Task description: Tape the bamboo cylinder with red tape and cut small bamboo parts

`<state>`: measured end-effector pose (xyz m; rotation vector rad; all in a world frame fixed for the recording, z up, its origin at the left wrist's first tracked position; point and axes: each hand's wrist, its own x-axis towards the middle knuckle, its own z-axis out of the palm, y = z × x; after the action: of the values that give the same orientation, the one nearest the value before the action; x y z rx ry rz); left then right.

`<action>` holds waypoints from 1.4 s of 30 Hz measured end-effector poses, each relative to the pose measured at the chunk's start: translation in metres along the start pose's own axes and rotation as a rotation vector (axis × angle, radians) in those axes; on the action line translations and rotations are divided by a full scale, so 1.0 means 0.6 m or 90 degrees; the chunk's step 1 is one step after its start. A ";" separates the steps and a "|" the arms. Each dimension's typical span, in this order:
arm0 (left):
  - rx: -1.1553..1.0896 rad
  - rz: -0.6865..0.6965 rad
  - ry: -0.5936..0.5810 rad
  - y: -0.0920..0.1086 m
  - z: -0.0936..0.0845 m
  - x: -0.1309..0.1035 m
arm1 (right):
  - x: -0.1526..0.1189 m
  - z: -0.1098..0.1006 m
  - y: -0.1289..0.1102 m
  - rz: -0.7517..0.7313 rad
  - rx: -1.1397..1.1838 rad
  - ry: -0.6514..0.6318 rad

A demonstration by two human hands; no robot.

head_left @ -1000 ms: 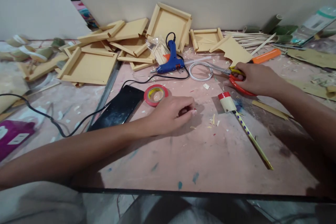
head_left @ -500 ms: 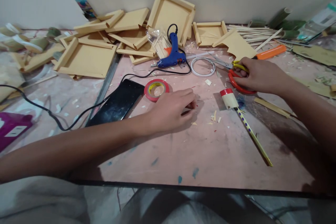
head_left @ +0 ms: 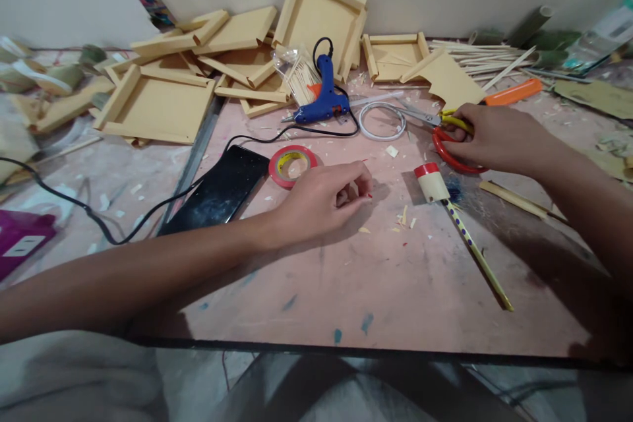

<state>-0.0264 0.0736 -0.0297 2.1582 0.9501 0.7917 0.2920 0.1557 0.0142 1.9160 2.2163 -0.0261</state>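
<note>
My right hand [head_left: 494, 138] grips the scissors [head_left: 430, 120], with a yellow upper handle loop and a red lower one; the silver blades point left over a white ring [head_left: 383, 122]. My left hand [head_left: 329, 196] rests on the table, fingers curled, thumb and forefinger closing at a tiny red scrap [head_left: 369, 196]. Just behind it lies a roll of red tape [head_left: 277, 175]. Between the hands stands a short cream cylinder with a red band [head_left: 431, 184], joined to a thin yellow stick with purple dots [head_left: 469, 244].
A blue glue gun [head_left: 324, 102] lies at the back, its black cord running left across a black phone [head_left: 220, 188]. Cardboard trays [head_left: 158, 105] are piled behind. Wooden sticks [head_left: 469, 60] and an orange-handled tool [head_left: 514, 92] lie back right. Scraps litter the pink tabletop [head_left: 306, 290].
My left hand's thumb and forefinger have drawn together around the red scrap, slightly raised. My right hand keeps the scissors almost in place. The view has shifted slightly.
</note>
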 end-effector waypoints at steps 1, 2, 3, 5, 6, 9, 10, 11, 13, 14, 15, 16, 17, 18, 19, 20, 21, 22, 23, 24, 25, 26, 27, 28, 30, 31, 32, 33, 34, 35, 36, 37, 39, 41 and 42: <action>0.000 0.009 -0.003 -0.001 0.000 0.000 | -0.002 -0.001 -0.001 0.006 -0.008 0.007; 0.002 0.021 -0.005 -0.002 0.000 0.000 | -0.003 -0.002 -0.002 0.012 -0.016 0.015; 0.007 0.035 -0.007 -0.003 0.000 -0.001 | -0.005 -0.002 -0.002 0.018 -0.023 0.025; 0.015 0.058 -0.010 -0.005 0.000 -0.001 | -0.005 -0.002 -0.002 0.026 -0.031 0.043; 0.017 0.062 -0.012 -0.006 0.000 -0.002 | -0.003 -0.002 0.000 0.029 -0.032 0.051; 0.024 0.048 -0.011 -0.007 0.000 -0.003 | 0.003 0.000 0.008 0.044 -0.024 0.064; 0.025 0.038 -0.010 -0.007 0.000 -0.004 | 0.006 0.000 0.011 0.054 -0.020 0.067; 0.025 0.027 -0.008 -0.006 0.001 -0.004 | 0.009 -0.001 0.014 0.065 -0.016 0.069; 0.018 0.004 -0.006 -0.004 0.001 -0.005 | 0.012 -0.004 0.020 0.089 -0.013 0.074; 0.011 -0.007 -0.007 -0.003 0.001 -0.005 | 0.013 -0.007 0.024 0.100 -0.014 0.073; 0.003 -0.019 -0.005 -0.002 0.001 -0.004 | 0.012 -0.010 0.029 0.105 -0.020 0.062; -0.008 -0.029 -0.003 -0.001 0.001 -0.004 | 0.010 -0.014 0.034 0.107 -0.033 0.041; -0.019 -0.038 -0.001 0.000 0.001 -0.003 | 0.007 -0.018 0.039 0.107 -0.052 0.016; -0.029 -0.046 -0.001 0.001 0.001 -0.003 | 0.002 -0.022 0.044 0.098 -0.071 -0.003; -0.035 -0.051 -0.001 0.002 0.002 -0.003 | -0.003 -0.026 0.048 0.079 -0.089 -0.007; -0.036 -0.053 -0.002 0.002 0.002 -0.002 | -0.009 -0.029 0.049 0.048 -0.099 0.012; -0.031 -0.049 -0.006 0.003 0.003 -0.002 | -0.015 -0.032 0.048 0.008 -0.099 0.050; -0.019 -0.039 -0.013 0.003 0.003 -0.002 | -0.020 -0.034 0.042 -0.046 -0.087 0.095; 0.000 -0.024 -0.022 0.004 0.002 -0.002 | -0.024 -0.035 0.033 -0.113 -0.065 0.135; 0.023 -0.008 -0.034 0.005 0.002 -0.002 | -0.027 -0.035 0.021 -0.185 -0.036 0.154; 0.046 0.007 -0.051 0.006 0.001 -0.002 | -0.026 -0.035 0.006 -0.258 -0.003 0.158; 0.068 0.019 -0.072 0.007 -0.001 -0.001 | -0.024 -0.033 -0.010 -0.328 0.033 0.150; 0.087 0.030 -0.094 0.009 -0.002 0.000 | -0.018 -0.031 -0.026 -0.374 0.059 0.142; 0.104 0.040 -0.116 0.010 -0.004 0.000 | -0.010 -0.028 -0.041 -0.398 0.069 0.146; 0.132 0.060 -0.151 0.012 -0.006 0.001 | 0.013 -0.021 -0.063 -0.410 0.063 0.144; 0.145 0.066 -0.160 0.012 -0.006 0.002 | 0.026 -0.018 -0.070 -0.414 0.060 0.140; 0.155 0.066 -0.160 0.012 -0.006 0.001 | 0.039 -0.016 -0.073 -0.418 0.060 0.134; 0.160 0.059 -0.154 0.012 -0.006 0.001 | 0.050 -0.015 -0.074 -0.426 0.068 0.130; 0.157 0.049 -0.143 0.011 -0.006 0.001 | 0.059 -0.016 -0.072 -0.439 0.085 0.128; 0.150 0.040 -0.130 0.010 -0.005 0.000 | 0.065 -0.018 -0.070 -0.456 0.110 0.130; 0.141 0.034 -0.117 0.009 -0.004 0.000 | 0.068 -0.022 -0.067 -0.473 0.143 0.131; 0.132 0.030 -0.107 0.008 -0.003 0.000 | 0.067 -0.027 -0.064 -0.485 0.178 0.131; 0.115 0.031 -0.097 0.005 -0.002 0.000 | 0.055 -0.038 -0.061 -0.476 0.249 0.123; 0.092 0.035 -0.091 0.002 -0.002 0.002 | 0.035 -0.049 -0.063 -0.422 0.317 0.117; 0.077 0.039 -0.086 0.002 -0.002 0.002 | 0.024 -0.054 -0.066 -0.404 0.350 0.121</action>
<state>-0.0262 0.0743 -0.0280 2.3225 0.8863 0.6215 0.2468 0.1685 0.0386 1.3533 3.1011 -0.6299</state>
